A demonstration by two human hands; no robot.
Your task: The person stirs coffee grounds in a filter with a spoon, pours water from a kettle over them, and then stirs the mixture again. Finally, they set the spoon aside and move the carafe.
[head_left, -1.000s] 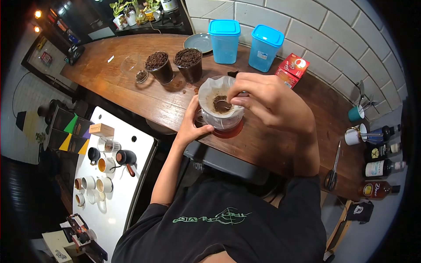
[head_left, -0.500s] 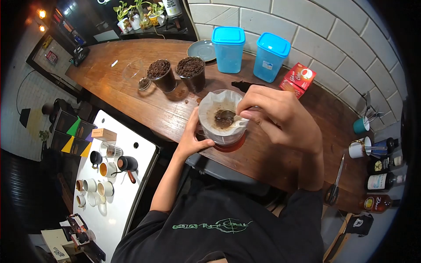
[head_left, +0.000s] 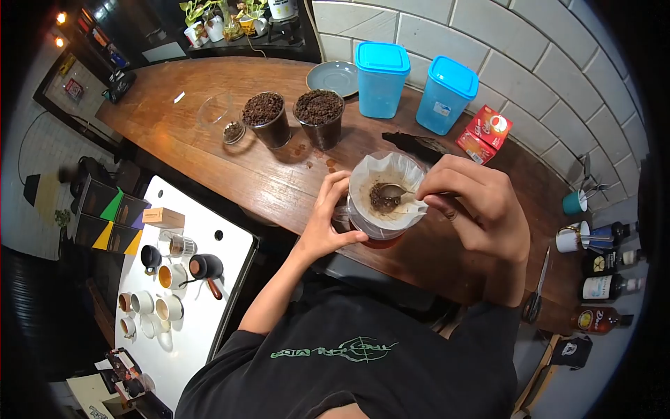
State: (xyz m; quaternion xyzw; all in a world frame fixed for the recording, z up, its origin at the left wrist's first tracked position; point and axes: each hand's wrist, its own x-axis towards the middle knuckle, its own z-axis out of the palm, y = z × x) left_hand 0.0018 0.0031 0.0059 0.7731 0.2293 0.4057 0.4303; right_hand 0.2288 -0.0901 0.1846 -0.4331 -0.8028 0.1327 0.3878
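A white paper filter (head_left: 366, 171) lines a clear dripper on a glass jug (head_left: 384, 242) with reddish-brown liquid at its base. Wet dark coffee grounds (head_left: 382, 201) lie in the bottom of the filter. My right hand (head_left: 481, 206) pinches the handle of a metal spoon (head_left: 392, 190), its bowl down in the grounds. On the near left side, my left hand (head_left: 326, 223) is closed around the side of the jug and dripper, thumb toward me. Its fingertips are partly hidden behind the glass.
Two cups of dark granules (head_left: 319, 117) stand beyond the jug, beside a small glass dish (head_left: 234, 133). Along the wall are a grey plate (head_left: 332, 78), blue-lidded containers (head_left: 382, 80) and a red box (head_left: 484, 133). Scissors (head_left: 536, 293) and several bottles (head_left: 604, 288) are at right.
The jug with its dripper has shifted to the right, and both hands have moved along with it. The spoon stays in the grounds. My view has also shifted slightly.
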